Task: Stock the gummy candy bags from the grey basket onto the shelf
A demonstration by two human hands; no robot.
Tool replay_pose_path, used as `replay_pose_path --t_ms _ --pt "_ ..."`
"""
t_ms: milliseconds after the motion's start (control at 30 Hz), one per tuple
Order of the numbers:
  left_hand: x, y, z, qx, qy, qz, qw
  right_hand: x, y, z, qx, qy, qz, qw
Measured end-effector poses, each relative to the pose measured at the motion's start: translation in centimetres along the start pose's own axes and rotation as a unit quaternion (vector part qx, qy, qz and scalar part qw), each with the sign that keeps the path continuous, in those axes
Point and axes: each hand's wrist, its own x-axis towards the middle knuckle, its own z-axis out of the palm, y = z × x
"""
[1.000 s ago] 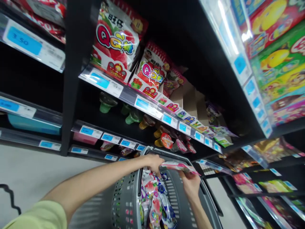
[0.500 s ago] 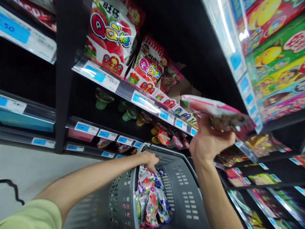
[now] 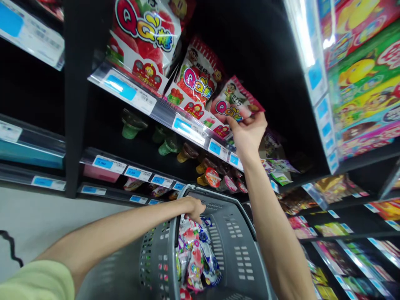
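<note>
My right hand (image 3: pixel 250 131) grips the lower edge of a pink gummy candy bag (image 3: pixel 233 100), thumb on its front and fingers at the right. The bag leans back at the shelf, just right of another red gummy candy bag (image 3: pixel 198 79). Lower down, my left hand (image 3: pixel 193 208) is closed over the near-left rim of a grey shopping basket (image 3: pixel 242 246); its fingertips hang inside and partly hide what they grip. Several colourful candy packets (image 3: pixel 195 262) lie in the basket below that hand.
A large red gummy bag (image 3: pixel 146 41) stands at the upper left. Clear-fronted shelf edges carry blue-and-white price labels (image 3: pixel 187 129). Jelly cups (image 3: pixel 168 146) sit on the shelf underneath. Bright packages (image 3: pixel 359 75) fill the right side, beside a dark shelf edge. Pale floor (image 3: pixel 103 221) shows at lower left.
My right hand has moved left and up with the pink bag, from in front of the shelf to its row of gummy bags. The bag has turned face outward. My left hand stays at the basket.
</note>
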Motion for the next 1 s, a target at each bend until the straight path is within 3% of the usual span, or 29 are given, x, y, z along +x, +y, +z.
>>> replay_pose_path --t_ms 167,333,400,467,533,600,767,1000 --pt "-0.2 0.1 0.0 0.001 0.001 -0.001 1.0 3.1 0.2 -0.6 -0.153 0.04 -0.028 0.987" --pt "-0.7 0.4 -0.2 0.007 -0.001 -0.009 1.0 3.7 -1.3 -0.2 -0.202 0.08 -0.057 0.975" --pt "-1.0 0.5 -0.4 0.015 -0.007 -0.007 1.0 3.1 -2.1 0.3 -0.186 0.008 -0.043 0.981" --pt "-1.3 0.7 -0.5 0.023 -0.01 -0.005 1.0 2.8 -2.6 0.8 -0.152 -0.111 -0.034 0.981" --pt "-1.5 0.9 -0.6 0.032 -0.013 -0.005 0.999 3.0 -2.7 1.2 -0.127 -0.216 -0.021 0.968" --pt "-1.6 1.0 -0.6 0.04 -0.016 -0.004 0.999 3.5 -2.6 1.4 -0.112 -0.282 0.011 0.953" --pt "-1.8 1.0 -0.4 0.057 -0.02 0.005 0.998 4.3 -2.8 1.6 -0.014 -0.344 0.096 0.934" --pt "-1.9 1.1 -0.1 0.073 -0.017 0.019 0.997 4.3 -2.9 1.9 -0.015 -0.338 0.112 0.934"
